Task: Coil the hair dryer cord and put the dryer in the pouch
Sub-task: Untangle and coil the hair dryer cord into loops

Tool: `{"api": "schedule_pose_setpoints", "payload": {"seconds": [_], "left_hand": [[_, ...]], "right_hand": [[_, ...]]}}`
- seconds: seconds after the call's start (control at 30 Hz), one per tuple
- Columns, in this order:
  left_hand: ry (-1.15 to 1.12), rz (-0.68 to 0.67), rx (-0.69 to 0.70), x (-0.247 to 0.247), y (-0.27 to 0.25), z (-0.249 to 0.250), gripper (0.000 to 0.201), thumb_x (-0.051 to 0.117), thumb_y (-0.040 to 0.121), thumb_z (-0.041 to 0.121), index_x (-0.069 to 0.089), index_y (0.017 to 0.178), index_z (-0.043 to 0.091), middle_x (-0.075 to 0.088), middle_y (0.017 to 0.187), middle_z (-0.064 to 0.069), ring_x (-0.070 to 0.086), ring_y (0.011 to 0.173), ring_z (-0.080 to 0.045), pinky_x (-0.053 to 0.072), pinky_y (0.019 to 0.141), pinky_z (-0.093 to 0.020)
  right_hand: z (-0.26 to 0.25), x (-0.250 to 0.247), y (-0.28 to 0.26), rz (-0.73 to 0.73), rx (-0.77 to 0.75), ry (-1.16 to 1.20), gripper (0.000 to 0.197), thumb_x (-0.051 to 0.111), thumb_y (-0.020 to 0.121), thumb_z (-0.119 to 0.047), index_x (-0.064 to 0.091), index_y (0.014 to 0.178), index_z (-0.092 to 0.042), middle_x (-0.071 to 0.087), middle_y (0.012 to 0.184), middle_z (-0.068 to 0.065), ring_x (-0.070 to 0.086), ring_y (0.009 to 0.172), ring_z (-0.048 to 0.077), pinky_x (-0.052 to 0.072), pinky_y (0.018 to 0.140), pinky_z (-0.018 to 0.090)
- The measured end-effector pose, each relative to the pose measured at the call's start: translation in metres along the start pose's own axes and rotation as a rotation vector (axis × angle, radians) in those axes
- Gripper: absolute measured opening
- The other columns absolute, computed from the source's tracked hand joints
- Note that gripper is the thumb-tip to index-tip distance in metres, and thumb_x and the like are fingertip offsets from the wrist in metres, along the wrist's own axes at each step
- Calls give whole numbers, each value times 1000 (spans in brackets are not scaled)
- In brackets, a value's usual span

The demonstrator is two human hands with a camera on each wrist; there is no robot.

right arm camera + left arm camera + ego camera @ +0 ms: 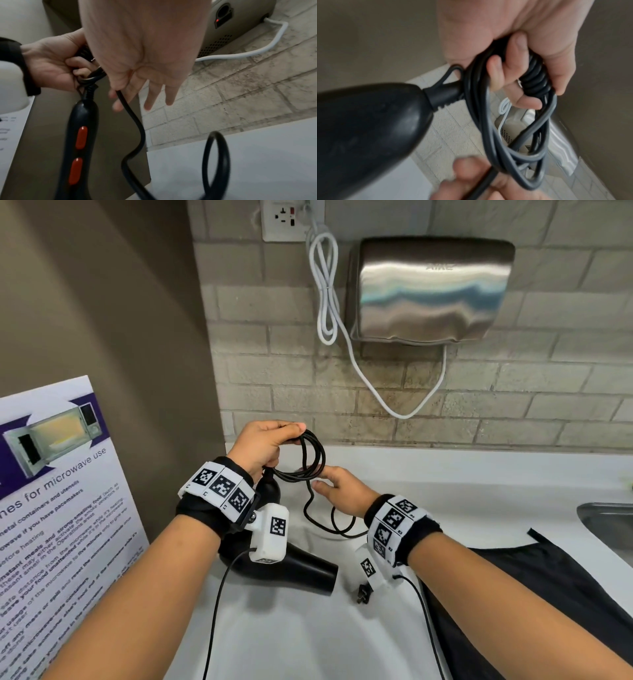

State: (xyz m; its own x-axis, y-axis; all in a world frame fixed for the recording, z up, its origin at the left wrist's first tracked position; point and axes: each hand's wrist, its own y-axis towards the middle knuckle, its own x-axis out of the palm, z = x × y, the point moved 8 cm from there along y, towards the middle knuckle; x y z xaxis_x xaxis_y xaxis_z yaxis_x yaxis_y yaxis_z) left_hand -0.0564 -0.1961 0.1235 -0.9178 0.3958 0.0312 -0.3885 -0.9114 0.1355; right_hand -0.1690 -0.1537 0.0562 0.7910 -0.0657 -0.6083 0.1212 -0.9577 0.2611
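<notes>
My left hand [263, 445] is raised over the white counter [308, 645] and grips several loops of the black cord [313, 460]; its fingers [529, 100] curl round the bundle [534, 81]. The black hair dryer [301, 571] hangs from that cord below my left wrist, nozzle pointing right; its handle [80, 135] has two red switches. My right hand [337, 489] pinches the loose cord [130, 115] between thumb and forefinger just under the coil, other fingers straight. The plug [363, 594] lies on the counter. A black pouch [548, 594] lies flat at the right.
A steel hand dryer [428, 289] hangs on the brick wall with its white cable [325, 285] running up to a socket [291, 217]. A microwave poster [58, 508] leans at the left. A metal sink [609, 525] sits at the right edge.
</notes>
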Motion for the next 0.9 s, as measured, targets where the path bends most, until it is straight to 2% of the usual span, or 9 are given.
{"api": "schedule_pose_setpoints", "payload": {"seconds": [0.1,0.23,0.3,0.37,0.5,0.6,0.7,0.8,0.9], "left_hand": [[-4,-31,0,-2,-1,1,14,62,85,14,66,72,13,62,52,5,19,29,-2,12,37,-15],[15,-55,-6,-6,-5,3,20,61,86,17,65,67,13,62,51,3,19,28,-3,11,38,-16],[61,-76,-7,-4,-6,4,24,62,85,20,64,63,11,62,51,2,17,29,-5,10,40,-17],[98,-115,-4,1,-8,5,24,61,85,19,66,62,12,63,52,1,17,30,-5,10,41,-17],[117,-162,-2,4,-9,5,32,58,87,14,70,57,18,64,52,2,18,30,-4,11,38,-15],[171,-183,-3,4,-10,6,17,59,86,12,68,74,17,65,54,2,21,31,-3,13,37,-16],[311,-216,-13,11,-12,6,8,63,84,14,66,88,21,64,55,6,21,33,-3,13,37,-16],[375,-245,-32,14,-12,6,19,65,83,20,63,101,26,66,57,7,19,37,-7,13,39,-19],[484,-284,-17,16,-16,9,16,64,84,25,70,98,21,55,44,12,18,42,-10,14,40,-20]], "right_hand": [[-2,4,5,-59,17,87,18,46,94,-4,59,90,-15,61,82,-7,57,72,-9,44,81,16],[1,-21,6,109,5,171,18,48,92,1,62,87,-9,60,71,-7,54,54,-5,45,65,12],[-3,-38,7,180,19,164,15,52,89,4,66,88,0,63,72,-4,52,55,-8,43,67,11],[-11,-54,10,246,28,124,17,56,86,4,67,99,5,66,86,10,56,65,-10,43,77,16],[-29,-67,13,165,24,-49,19,54,90,-6,67,104,-6,57,98,13,54,90,17,40,87,24],[-41,-73,12,147,19,-193,19,54,92,-18,68,94,-6,62,102,20,55,89,20,41,83,29],[-59,-85,10,297,25,-367,22,55,90,-24,68,88,-6,64,97,13,56,86,20,43,80,32],[-83,-87,5,406,-40,-437,24,55,90,-27,67,89,-7,63,93,11,58,88,25,46,79,38],[-105,-85,1,461,-92,-472,25,55,90,-31,67,90,-9,63,92,6,57,86,21,44,77,36]]}}
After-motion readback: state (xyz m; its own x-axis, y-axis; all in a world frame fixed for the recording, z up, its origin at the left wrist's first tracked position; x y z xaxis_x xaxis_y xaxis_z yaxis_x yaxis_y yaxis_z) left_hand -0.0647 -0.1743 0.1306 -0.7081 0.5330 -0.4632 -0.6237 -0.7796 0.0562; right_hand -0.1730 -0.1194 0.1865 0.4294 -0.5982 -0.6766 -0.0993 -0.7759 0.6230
